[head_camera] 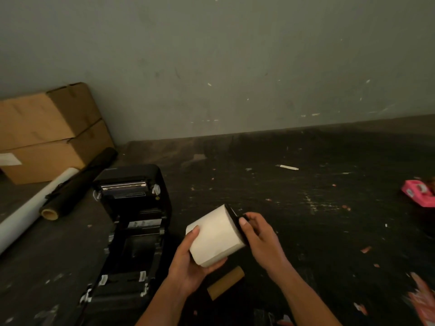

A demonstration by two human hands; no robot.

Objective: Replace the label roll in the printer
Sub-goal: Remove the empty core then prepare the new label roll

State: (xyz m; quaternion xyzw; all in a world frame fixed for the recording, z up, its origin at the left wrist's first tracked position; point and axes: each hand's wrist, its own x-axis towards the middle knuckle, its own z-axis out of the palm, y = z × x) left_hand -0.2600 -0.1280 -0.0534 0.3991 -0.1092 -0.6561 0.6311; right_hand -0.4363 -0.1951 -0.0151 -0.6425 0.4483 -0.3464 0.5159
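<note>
A full white label roll is held in the air over the dark floor, just right of the printer. My left hand cups its near end from below. My right hand grips a black holder piece at the roll's far end. The black label printer lies open at the left, lid tipped back, its roll bay bare. A brown cardboard core lies on the floor under my hands.
Two stacked cardboard boxes stand at the back left by the wall. A black roll and a white roll lie in front of them. A pink tape dispenser sits at the far right. Scraps litter the floor.
</note>
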